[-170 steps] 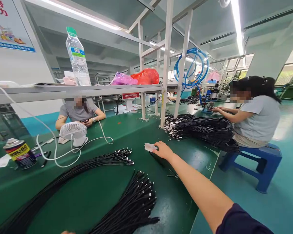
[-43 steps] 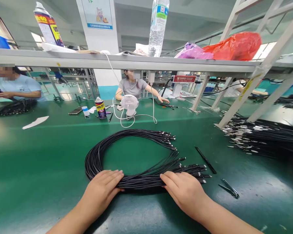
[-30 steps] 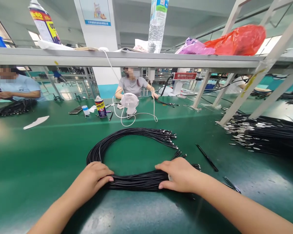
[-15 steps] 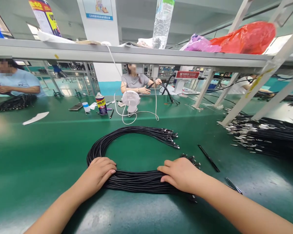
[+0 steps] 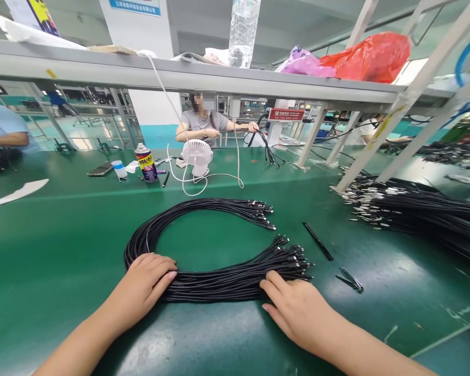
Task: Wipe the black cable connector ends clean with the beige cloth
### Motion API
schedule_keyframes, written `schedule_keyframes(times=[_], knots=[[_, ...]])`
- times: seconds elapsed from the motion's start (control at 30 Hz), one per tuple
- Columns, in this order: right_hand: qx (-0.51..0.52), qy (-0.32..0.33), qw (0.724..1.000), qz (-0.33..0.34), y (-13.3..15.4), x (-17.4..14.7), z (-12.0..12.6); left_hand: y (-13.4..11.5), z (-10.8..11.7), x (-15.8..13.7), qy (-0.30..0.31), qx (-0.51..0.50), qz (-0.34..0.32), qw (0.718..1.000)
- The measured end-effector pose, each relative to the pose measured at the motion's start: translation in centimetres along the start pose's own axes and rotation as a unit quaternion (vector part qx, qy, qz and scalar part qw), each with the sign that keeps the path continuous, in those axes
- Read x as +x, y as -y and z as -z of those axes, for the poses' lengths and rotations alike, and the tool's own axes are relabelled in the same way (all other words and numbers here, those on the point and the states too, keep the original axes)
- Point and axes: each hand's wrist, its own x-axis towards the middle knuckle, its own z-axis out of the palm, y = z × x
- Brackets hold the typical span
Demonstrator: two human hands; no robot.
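A bundle of black cables (image 5: 215, 284) lies on the green table in a C-shaped curve, its small metal-tipped plugs fanned out at both ends on the right. My left hand (image 5: 151, 284) is wrapped over the lower left bend of the bundle, its fingertips partly hidden. At the lower right end, my right hand (image 5: 297, 310) touches the near edge of the cables with its fingertips. Its thumb stands apart from the fingers, and the hand looks open. Part of the cable end runs behind the right fingers.
A black pen (image 5: 317, 241) and nail clippers (image 5: 350, 281) lie right of the bundle. Farther right is a heap of black cables (image 5: 415, 209). Beyond stand a white fan (image 5: 198, 154) and a spray can (image 5: 146, 163). A co-worker (image 5: 209, 122) handles cables opposite, beneath a shelf (image 5: 203, 81).
My right hand has come off the top of the bundle toward its near edge, uncovering the lower plug ends. My left hand keeps its place on the cables. The view has turned right.
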Motion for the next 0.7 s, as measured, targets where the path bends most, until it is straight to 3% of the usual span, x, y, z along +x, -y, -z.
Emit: schedule_keyframes(times=[0.1,0.23,0.33,0.53,0.6,0.7], knots=[[-0.003,0.010,1.000,0.005,0.7,0.1,-0.1,-0.1,-0.1,-0.1,-0.038,0.015,-0.017,0.999],[0.035,0.045,0.995,0.079,1.0,0.7,1.4,0.0,-0.2,-0.3,-0.073,0.027,-0.036,0.996],[0.055,0.064,0.992,0.090,1.6,1.2,2.2,0.0,0.0,-0.5,-0.101,0.025,-0.051,0.993],[0.024,0.118,0.983,0.142,5.1,0.9,1.3,-0.9,0.9,-0.8,-0.156,0.011,-0.047,0.987],[0.021,0.118,0.980,0.161,6.0,0.4,0.9,-1.7,1.5,-0.9,-0.142,0.000,-0.058,0.988],[0.028,0.086,0.981,0.172,6.2,-0.3,0.6,-3.7,2.1,-1.2,-0.056,-0.049,-0.099,0.992]])
